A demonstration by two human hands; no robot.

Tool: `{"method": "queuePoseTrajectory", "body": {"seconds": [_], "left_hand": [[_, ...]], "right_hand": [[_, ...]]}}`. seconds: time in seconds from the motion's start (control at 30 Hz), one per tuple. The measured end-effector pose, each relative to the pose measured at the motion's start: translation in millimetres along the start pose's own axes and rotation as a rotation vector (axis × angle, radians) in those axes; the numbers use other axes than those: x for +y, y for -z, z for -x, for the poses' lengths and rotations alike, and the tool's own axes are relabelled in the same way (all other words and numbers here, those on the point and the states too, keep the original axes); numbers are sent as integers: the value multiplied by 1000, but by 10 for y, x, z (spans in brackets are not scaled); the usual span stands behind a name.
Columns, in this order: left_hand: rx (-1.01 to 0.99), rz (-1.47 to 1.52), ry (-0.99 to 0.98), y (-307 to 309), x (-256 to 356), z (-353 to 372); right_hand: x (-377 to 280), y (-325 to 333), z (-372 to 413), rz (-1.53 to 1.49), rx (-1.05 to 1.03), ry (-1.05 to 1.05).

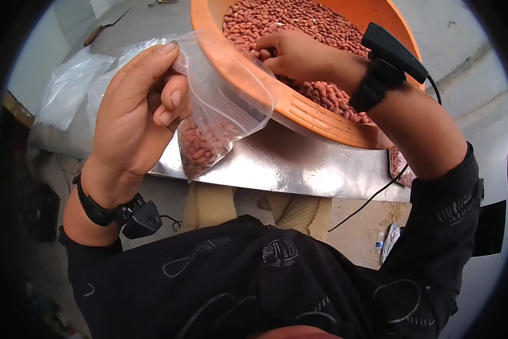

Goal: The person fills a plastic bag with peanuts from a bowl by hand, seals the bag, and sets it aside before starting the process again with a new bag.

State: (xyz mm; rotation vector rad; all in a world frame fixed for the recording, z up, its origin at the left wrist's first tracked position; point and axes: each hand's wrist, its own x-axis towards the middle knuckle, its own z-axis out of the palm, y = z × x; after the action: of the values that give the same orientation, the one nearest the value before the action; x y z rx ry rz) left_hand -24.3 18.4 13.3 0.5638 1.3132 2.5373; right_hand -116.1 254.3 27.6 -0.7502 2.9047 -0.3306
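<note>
My left hand (138,107) pinches the upper edge of a clear zip bag (231,107) between thumb and fingers. Red-skinned peanuts (197,148) fill the bag's lower corner, which hangs over the metal table's front edge. The bag's mouth is spread against the rim of an orange basin (316,116) heaped with more peanuts (299,17). Inside that rim, just above the bag's opening, my right hand (299,55) is curled around some peanuts. Its lower fingers are partly hidden behind the hand.
Several empty clear bags (70,90) lie on the metal table (276,161) at the left, with a wooden-handled knife (104,28) behind them. A filled bag of peanuts (400,166) rests at the right under my forearm. A black cable (372,198) hangs from my right wrist device.
</note>
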Motion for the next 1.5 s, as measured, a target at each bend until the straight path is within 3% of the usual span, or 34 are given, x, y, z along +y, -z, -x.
{"method": "queuePoseTrajectory", "body": {"seconds": [0.07, 0.17, 0.27, 0.37, 0.4, 0.57, 0.63, 0.7, 0.8, 0.93, 1.1, 1.23, 1.37, 1.5], "left_hand": [[33, -6, 21, -4, 26, 26], [24, -40, 31, 3, 70, 64], [77, -145, 57, -40, 112, 95], [32, -141, 87, 43, 147, 58], [1, -122, 96, 67, 159, 52], [92, -213, 108, -64, 177, 17], [75, -191, 102, -43, 155, 14], [32, -161, 93, -18, 157, 8], [13, -173, 100, -62, 157, 30], [6, -154, 85, -31, 150, 25], [40, -149, 81, 18, 155, 34], [78, -148, 69, 39, 144, 90], [79, -150, 60, 34, 146, 138], [69, -134, 35, 66, 106, 133]], "right_hand": [[-1, 43, 26, -91, -23, -71], [227, 85, 29, 53, 127, 63], [343, 209, 89, 80, 163, 57], [170, 408, 205, -285, 91, -66], [67, 454, 243, -477, 87, -22], [-692, 620, 338, -695, -93, 34], [-874, 420, 369, -644, -58, 166], [-971, 358, 321, -622, -206, 134], [-983, 156, 206, -587, -121, 83], [-1009, 198, 174, -594, -184, 76], [-825, 512, 362, -621, -100, 108], [-16, 862, 461, -281, -28, -197], [774, 892, 661, 97, -296, -594], [1025, 729, 787, 50, -456, -779]]}}
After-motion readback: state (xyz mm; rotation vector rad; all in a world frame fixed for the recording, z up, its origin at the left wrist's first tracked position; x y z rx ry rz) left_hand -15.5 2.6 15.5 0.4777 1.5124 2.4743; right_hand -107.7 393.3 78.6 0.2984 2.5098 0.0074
